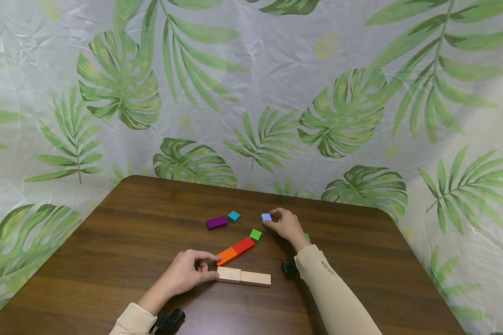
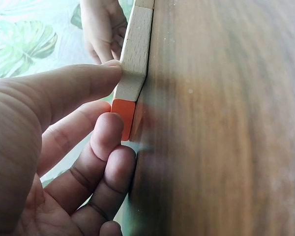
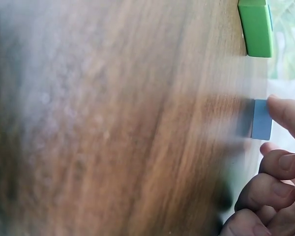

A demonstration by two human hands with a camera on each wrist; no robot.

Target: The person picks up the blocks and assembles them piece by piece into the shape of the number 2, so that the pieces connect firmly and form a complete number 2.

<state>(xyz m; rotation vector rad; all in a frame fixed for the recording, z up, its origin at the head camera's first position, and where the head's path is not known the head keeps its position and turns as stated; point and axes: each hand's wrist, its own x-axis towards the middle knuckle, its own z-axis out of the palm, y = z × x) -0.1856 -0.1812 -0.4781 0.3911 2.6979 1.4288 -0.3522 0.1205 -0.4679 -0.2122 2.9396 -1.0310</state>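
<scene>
Left to right, head view. Lower left: beige sleeve (image 1: 134,320), black wrist-mounted device (image 1: 170,322) at the cuff. Left hand (image 1: 186,274), lower centre-left: thumb and index fingers pinch across the near-meeting ends of two bars, thumb on the left pale wooden bar (image 1: 228,274), index on the orange rectangular bar (image 1: 226,256).

Purple rectangular block (image 1: 216,223) sits above, mid-frame, with the teal square block (image 1: 234,216) just right of it. Red rectangular bar (image 1: 244,245) continues the orange one end to end, slanting up to the right. Right pale wooden bar (image 1: 255,278) continues the left one, so the two rows make a V opening right. Bright green square block (image 1: 255,235) is at the red bar's upper end.

Light blue block (image 1: 266,217), right of centre: right hand (image 1: 288,228) pinches it between thumb and index fingers; can't tell if it's off the desk (image 1: 360,260). Green piece (image 1: 307,237) mostly hidden behind the right wrist. Leaf-print backdrop (image 1: 276,83) fills the upper frame.
</scene>
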